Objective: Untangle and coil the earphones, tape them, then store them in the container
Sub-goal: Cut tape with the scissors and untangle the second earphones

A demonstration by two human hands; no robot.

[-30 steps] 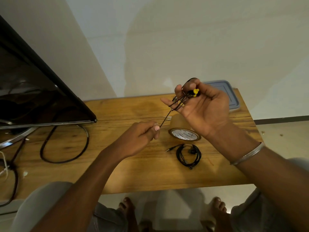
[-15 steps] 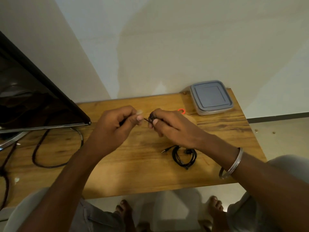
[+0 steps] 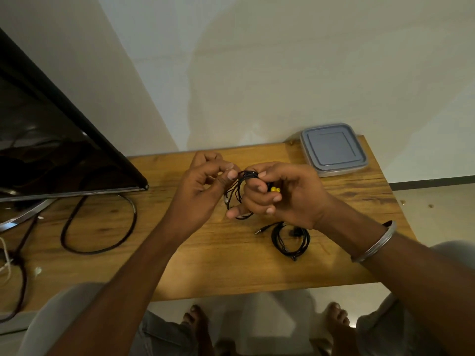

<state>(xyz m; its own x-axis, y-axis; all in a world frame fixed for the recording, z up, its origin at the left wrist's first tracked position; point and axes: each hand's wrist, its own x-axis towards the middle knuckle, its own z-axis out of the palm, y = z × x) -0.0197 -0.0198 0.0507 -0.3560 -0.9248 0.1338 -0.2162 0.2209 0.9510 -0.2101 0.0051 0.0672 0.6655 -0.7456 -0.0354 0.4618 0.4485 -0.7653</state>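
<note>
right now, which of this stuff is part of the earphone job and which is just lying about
Part of the job:
- yellow-tipped earphones, held by left hand and right hand
- coiled black earphones on the table
- lidded container

Lying about:
- dark screen
- thick black cable loop

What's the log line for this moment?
step: coiling; right hand: holds earphones; left hand: pinches them; spare earphones: coiled on table; container: lidded
</note>
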